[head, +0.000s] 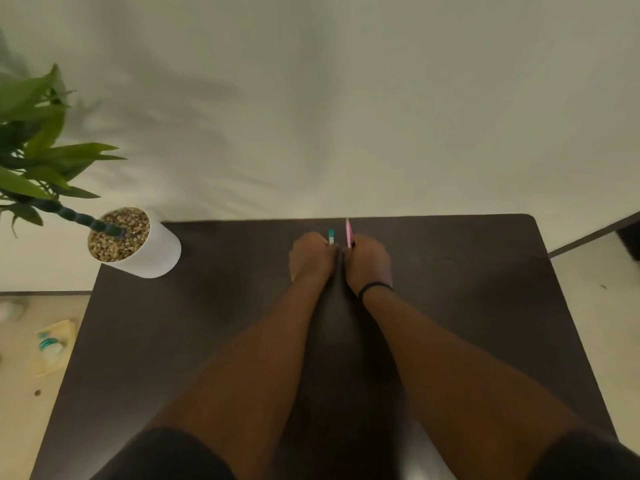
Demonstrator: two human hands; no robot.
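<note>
Both my hands lie side by side near the far edge of a dark brown table (207,341). My left hand (311,258) is curled round a thin teal and white stick-like item (331,235), whose tip pokes out beyond the fingers. My right hand (369,261), with a black band on its wrist, grips a thin pink stick-like item (348,232) that points away from me. The two items stand close together, a small gap between them. Their lower ends are hidden inside my fists.
A white pot (152,251) filled with pebbles and holding a green leafy plant (34,150) stands on the table's far left corner. A white wall rises behind the table. On the floor at the left lies a small packet with teal items (52,344).
</note>
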